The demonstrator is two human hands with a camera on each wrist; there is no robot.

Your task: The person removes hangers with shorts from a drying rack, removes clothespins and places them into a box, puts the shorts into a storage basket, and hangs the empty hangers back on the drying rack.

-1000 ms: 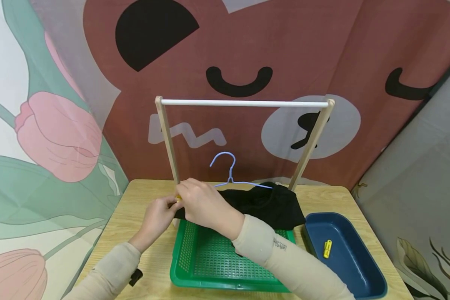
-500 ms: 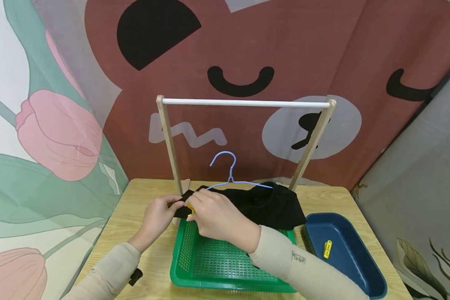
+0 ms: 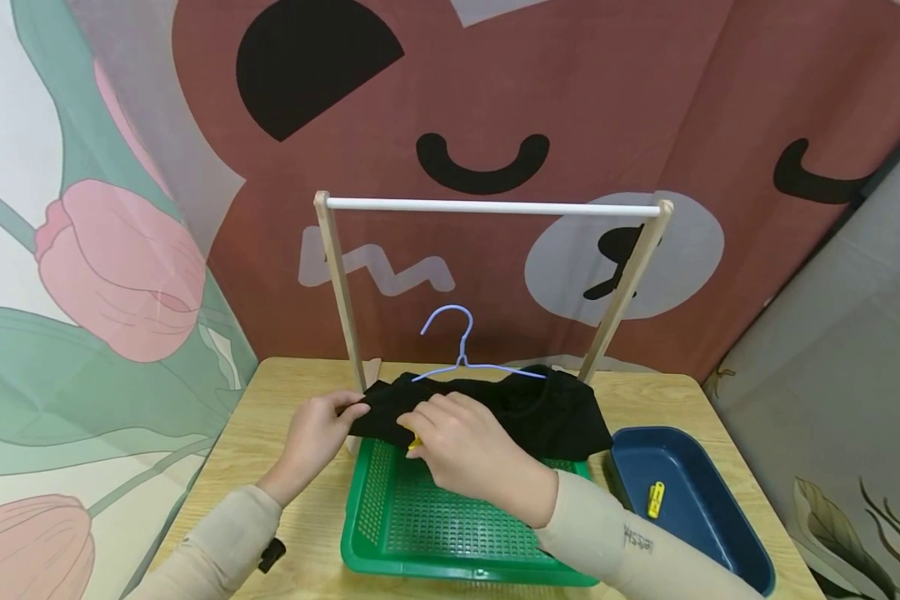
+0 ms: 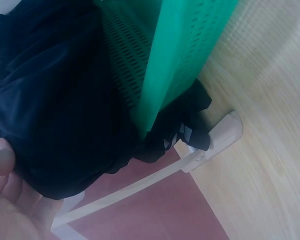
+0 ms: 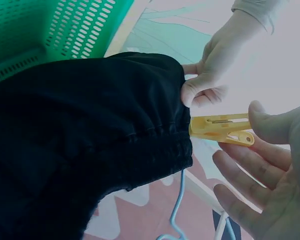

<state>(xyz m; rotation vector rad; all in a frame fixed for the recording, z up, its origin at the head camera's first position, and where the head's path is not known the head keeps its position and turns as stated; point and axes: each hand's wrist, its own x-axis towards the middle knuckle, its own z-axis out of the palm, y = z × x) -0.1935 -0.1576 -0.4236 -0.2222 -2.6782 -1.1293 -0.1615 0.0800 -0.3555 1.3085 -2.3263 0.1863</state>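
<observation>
Right hand [image 3: 472,446] pinched a yellow plastic clothespin [image 5: 222,130]; left hand [image 3: 315,437] pinched the nine-o'clock edge of a black cloth garment [image 3: 558,417] at the twelve-o'clock end of a green perforated basket [image 3: 465,573]. Lettering [image 3: 638,539] on the beige right sleeve [image 3: 588,508] was illegible.

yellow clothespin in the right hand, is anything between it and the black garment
Nothing visible: the yellow clothespin, held in the right hand, has its tip at the edge of the black garment; the left hand pinches fabric beside that spot.
</observation>
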